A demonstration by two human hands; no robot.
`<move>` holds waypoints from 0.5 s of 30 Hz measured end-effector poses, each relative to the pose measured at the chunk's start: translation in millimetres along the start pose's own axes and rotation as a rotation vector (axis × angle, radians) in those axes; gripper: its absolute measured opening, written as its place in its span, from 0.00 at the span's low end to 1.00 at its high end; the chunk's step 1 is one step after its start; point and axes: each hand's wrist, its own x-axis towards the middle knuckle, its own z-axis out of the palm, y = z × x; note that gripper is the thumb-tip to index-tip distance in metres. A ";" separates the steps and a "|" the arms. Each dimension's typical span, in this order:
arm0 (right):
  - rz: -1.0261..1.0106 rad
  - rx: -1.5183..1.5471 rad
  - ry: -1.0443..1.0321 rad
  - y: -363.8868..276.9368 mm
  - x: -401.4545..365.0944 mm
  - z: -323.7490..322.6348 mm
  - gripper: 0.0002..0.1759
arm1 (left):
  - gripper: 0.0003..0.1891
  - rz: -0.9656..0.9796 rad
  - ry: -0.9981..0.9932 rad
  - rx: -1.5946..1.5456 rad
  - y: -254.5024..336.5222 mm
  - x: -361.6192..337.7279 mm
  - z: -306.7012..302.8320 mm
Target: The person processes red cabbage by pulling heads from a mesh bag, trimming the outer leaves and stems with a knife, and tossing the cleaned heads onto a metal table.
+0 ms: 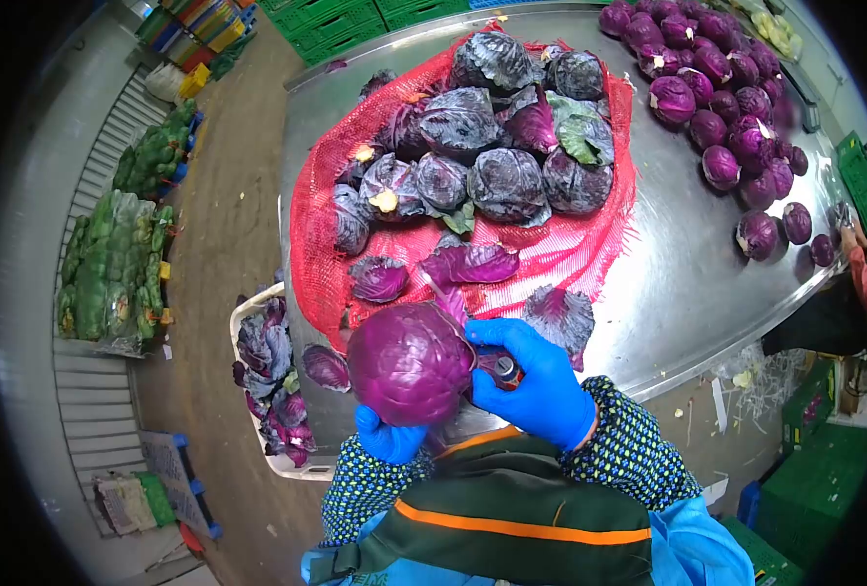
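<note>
A peeled, glossy red cabbage rests in my left hand, whose gloved fingers cup it from below. At its right side is my right hand, closed around a small black-and-red handled tool, mostly hidden by the glove. My right fingertips touch the cabbage's edge beside a purple leaf that sticks up from it. Just beyond, loose outer leaves lie on a red mesh sack, which spreads under several unpeeled, dull cabbages.
The steel table carries a heap of shiny peeled cabbages at the far right. A white crate with stripped leaves stands at the table's left. Green crates are stacked behind. Another person's arm shows at the right edge.
</note>
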 end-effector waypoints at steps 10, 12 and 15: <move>0.850 0.277 -0.063 81.9 -23.3 -86.4 0.12 | 0.39 -0.235 -0.101 -0.311 -45.2 8.2 8.6; 0.806 0.354 0.144 85.7 -41.7 -101.1 0.15 | 0.37 -0.281 -0.113 -0.346 -53.0 21.1 20.6; 0.636 1.309 0.084 73.9 -55.0 -103.2 0.26 | 0.35 -0.343 -0.130 -0.387 -66.9 52.2 52.0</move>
